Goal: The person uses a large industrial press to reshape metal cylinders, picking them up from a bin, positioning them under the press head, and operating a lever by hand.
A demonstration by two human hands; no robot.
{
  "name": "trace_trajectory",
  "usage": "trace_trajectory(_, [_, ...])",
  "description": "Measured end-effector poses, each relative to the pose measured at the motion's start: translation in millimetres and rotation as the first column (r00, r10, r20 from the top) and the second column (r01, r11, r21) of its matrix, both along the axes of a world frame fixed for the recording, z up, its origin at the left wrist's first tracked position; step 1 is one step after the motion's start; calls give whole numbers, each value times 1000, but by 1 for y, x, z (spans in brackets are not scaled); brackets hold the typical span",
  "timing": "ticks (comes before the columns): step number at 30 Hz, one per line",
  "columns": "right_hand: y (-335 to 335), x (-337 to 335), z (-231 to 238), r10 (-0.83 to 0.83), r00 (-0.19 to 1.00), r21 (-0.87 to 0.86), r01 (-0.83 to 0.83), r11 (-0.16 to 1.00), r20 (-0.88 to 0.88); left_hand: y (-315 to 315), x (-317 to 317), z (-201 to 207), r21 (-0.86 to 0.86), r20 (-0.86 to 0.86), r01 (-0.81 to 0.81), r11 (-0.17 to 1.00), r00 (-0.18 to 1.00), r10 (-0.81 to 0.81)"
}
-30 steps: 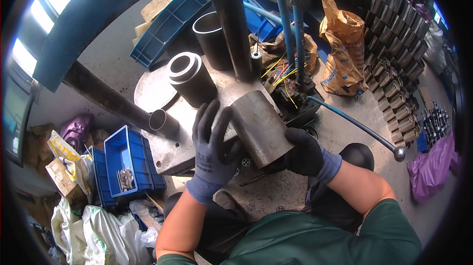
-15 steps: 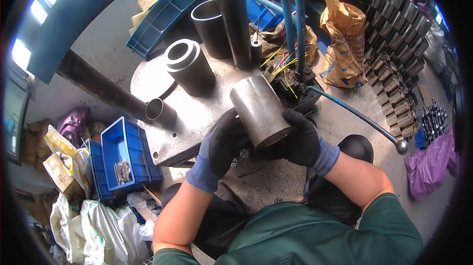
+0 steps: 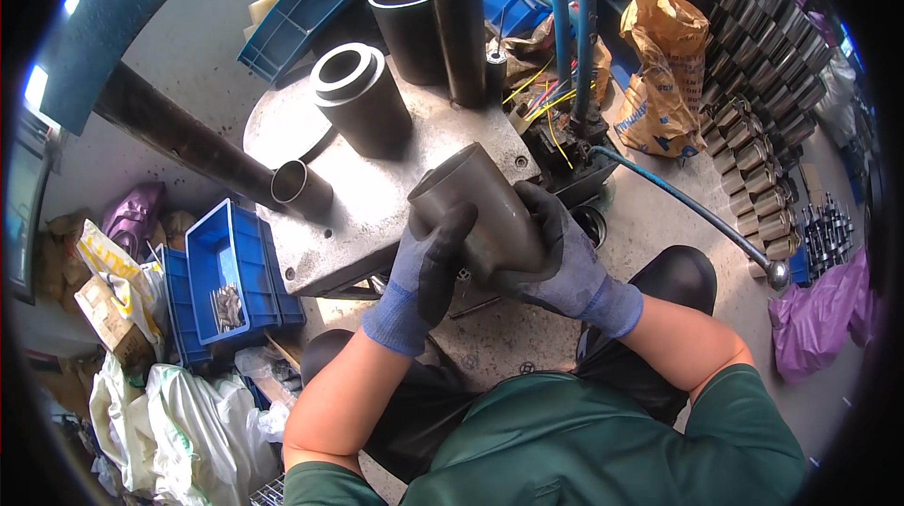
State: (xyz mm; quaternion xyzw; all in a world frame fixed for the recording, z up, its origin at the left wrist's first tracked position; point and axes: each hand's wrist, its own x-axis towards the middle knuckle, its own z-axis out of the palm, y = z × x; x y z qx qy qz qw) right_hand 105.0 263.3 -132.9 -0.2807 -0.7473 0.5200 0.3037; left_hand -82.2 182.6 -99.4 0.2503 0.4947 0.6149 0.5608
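A grey hollow metal cylinder is held between my two gloved hands just off the near edge of the metal press table. It leans, its upper end toward the left and its rim showing. My left hand grips its left side, thumb laid on the wall. Fingers of my right hand wrap its right side and lower end. On the table stand a thick cylinder with a stepped ring on top, a wider dark cylinder and a short thin tube.
Dark steel columns rise from the table. A blue lever with a ball end juts out at the right. Blue crates and white sacks sit left. At the right are a torn paper bag and stacked metal cylinders.
The cylinder has turned in my hands, and its upper rim has come into view. My left thumb has shifted onto its wall. The whole view has shifted slightly.
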Motion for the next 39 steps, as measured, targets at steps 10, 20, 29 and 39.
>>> trace_trajectory(10, [-1,16,27,138,832,-332,-359,872,-538,-5,-19,-2,236,580,35,971,797,-170])
trace_trajectory(20, [-8,14,33,100,881,-262,-244,934,-463,-15,-18,-14,428,728,25,903,583,-361])
trace_trajectory(29, [-9,15,43,80,969,-38,-92,995,-235,-18,-12,-14,379,449,85,922,853,-264])
trace_trajectory(39, [-9,15,52,60,967,-282,-132,950,-249,-15,-17,-29,459,637,48,887,679,-366])
